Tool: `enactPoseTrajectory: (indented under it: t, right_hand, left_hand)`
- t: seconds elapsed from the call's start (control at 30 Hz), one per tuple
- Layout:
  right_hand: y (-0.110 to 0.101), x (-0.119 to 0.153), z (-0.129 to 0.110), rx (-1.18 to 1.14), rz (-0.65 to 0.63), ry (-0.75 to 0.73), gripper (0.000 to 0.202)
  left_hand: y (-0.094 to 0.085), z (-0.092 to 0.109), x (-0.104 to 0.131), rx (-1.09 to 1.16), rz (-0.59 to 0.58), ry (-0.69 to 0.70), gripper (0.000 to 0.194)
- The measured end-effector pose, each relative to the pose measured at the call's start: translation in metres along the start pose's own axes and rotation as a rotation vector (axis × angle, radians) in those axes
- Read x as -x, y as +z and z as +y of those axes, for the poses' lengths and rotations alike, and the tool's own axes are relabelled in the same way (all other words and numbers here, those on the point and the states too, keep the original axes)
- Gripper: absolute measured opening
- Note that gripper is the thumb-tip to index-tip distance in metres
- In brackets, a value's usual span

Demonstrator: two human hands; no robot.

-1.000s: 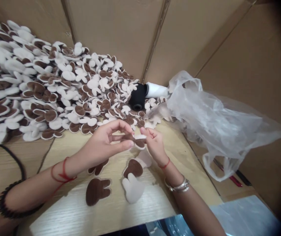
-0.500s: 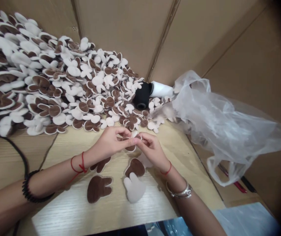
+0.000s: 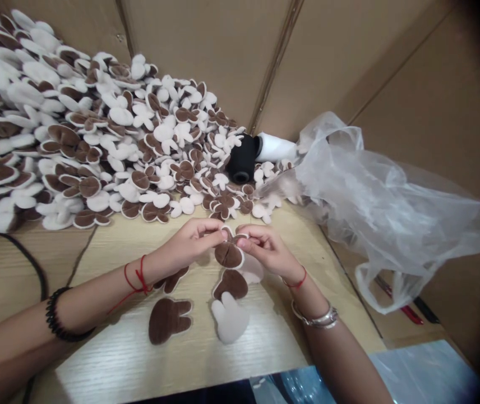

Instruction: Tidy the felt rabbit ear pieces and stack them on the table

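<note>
Between both hands is a brown bunny-shaped fabric piece [image 3: 229,255] with a pale edge and a crease down its face. My left hand [image 3: 198,238] pinches one ear, and my right hand [image 3: 267,247] pinches the other. Below them on the table lie a brown bunny piece [image 3: 232,284] and, overlapping it, a white one [image 3: 229,318]. Another pale piece [image 3: 252,270] shows partly under my right hand. To the left rests a flat brown bunny piece [image 3: 168,321]; one more brown piece [image 3: 171,280] is partly covered by my left wrist.
A large heap of brown and white bunny pieces [image 3: 114,151] covers the back left. Beside it lie a black thread cone [image 3: 240,160] and a white cone [image 3: 277,148]. A clear plastic bag [image 3: 383,196] spreads at right, near a red tool [image 3: 406,311]. Cardboard walls [image 3: 206,39] stand behind.
The held bunny piece now shows its brown creased face below my fingers, where it was mostly covered before. My hands have moved slightly apart along its ears.
</note>
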State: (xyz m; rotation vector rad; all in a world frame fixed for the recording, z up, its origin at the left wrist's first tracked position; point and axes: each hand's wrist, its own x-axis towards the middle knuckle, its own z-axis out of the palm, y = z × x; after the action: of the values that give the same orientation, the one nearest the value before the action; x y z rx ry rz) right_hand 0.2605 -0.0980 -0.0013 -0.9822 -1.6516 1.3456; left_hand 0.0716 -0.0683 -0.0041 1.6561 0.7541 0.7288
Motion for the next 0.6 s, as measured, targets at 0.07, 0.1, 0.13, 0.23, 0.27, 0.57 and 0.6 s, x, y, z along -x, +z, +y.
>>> enactPoseTrajectory:
  t: [0.07, 0.1, 0.13, 0.23, 0.27, 0.57, 0.6]
  right_hand:
    - [0.001, -0.001, 0.002, 0.005, 0.046, -0.003, 0.032]
    - [0.003, -0.002, 0.003, -0.002, 0.076, 0.002, 0.031]
    - [0.004, -0.003, 0.005, -0.02, 0.101, 0.017, 0.029]
    - [0.011, -0.004, 0.008, -0.11, 0.145, 0.074, 0.022]
    - [0.013, -0.004, 0.009, -0.128, 0.156, 0.085, 0.021]
    - [0.021, -0.002, 0.01, -0.142, 0.194, 0.084, 0.014]
    - [0.021, -0.002, 0.011, -0.165, 0.17, 0.091, 0.013]
  left_hand:
    - [0.001, 0.0, 0.001, -0.041, 0.065, 0.013, 0.028]
    - [0.001, 0.0, 0.002, -0.078, 0.124, 0.024, 0.027]
    - [0.002, 0.001, 0.002, -0.115, 0.193, 0.036, 0.026]
    - [0.003, 0.002, 0.003, -0.148, 0.317, 0.052, 0.024]
    - [0.004, 0.002, 0.003, -0.13, 0.319, 0.042, 0.024]
    - [0.0, 0.001, 0.001, -0.112, 0.204, -0.091, 0.027]
    - [-0.001, 0.001, 0.001, -0.098, 0.173, -0.09, 0.027]
